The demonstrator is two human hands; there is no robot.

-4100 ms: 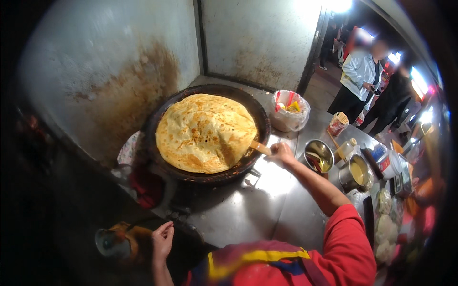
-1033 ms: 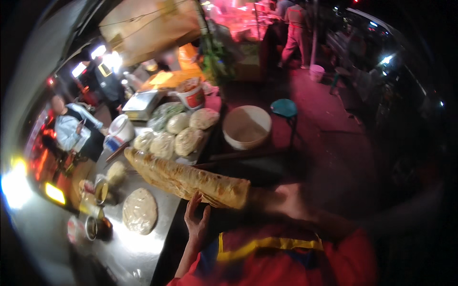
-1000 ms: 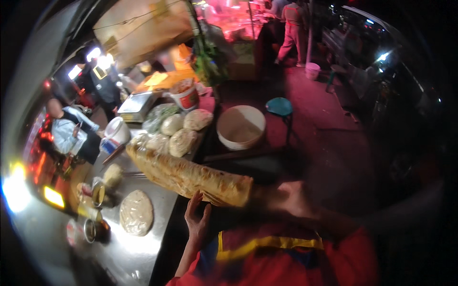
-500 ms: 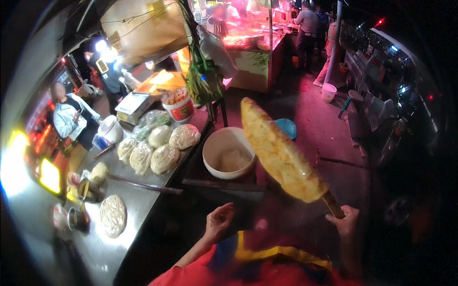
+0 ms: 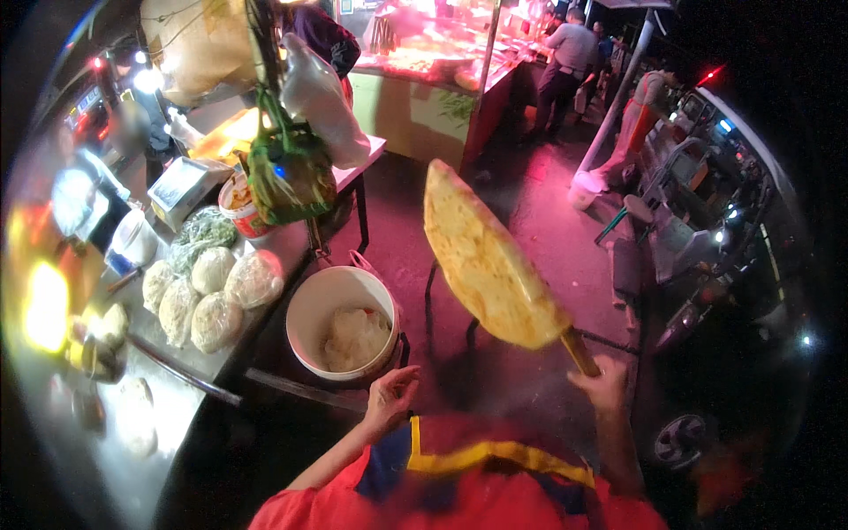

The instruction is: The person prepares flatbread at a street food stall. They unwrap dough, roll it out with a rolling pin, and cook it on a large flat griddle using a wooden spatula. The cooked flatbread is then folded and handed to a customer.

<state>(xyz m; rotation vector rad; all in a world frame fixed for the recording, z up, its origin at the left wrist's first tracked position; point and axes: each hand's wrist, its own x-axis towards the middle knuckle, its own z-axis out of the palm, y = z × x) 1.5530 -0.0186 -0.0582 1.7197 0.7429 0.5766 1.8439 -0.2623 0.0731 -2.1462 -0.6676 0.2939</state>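
My right hand [image 5: 601, 384] is closed round the end of a wooden stick [image 5: 579, 352]. Over the rest of that stick hangs a long, browned flatbread [image 5: 486, 265], folded along its length and tilted up to the left. My left hand [image 5: 393, 397] is held in the air with loosely bent fingers; I see nothing in it. Just beyond it stands a white bucket [image 5: 300, 318] with a crumpled pale, filmy lump [image 5: 356, 337] inside. To the left, several plastic-wrapped dough balls [image 5: 216, 322] lie on a metal counter [image 5: 199, 424].
A blurred flat dough round [image 5: 137, 415] and a long dark rod [image 5: 185, 371] lie on the counter. Behind are a white box [image 5: 181, 190], a red-white tub [image 5: 243, 208] and a hanging green bag [image 5: 291, 172]. People stand by a pink-lit stall [image 5: 411, 115]. A stool [image 5: 636, 210] is at right.
The view has turned to the right, so the counter and bucket sit further left. The flatbread stays on the stick in my right hand. A person at the right now bends forward.
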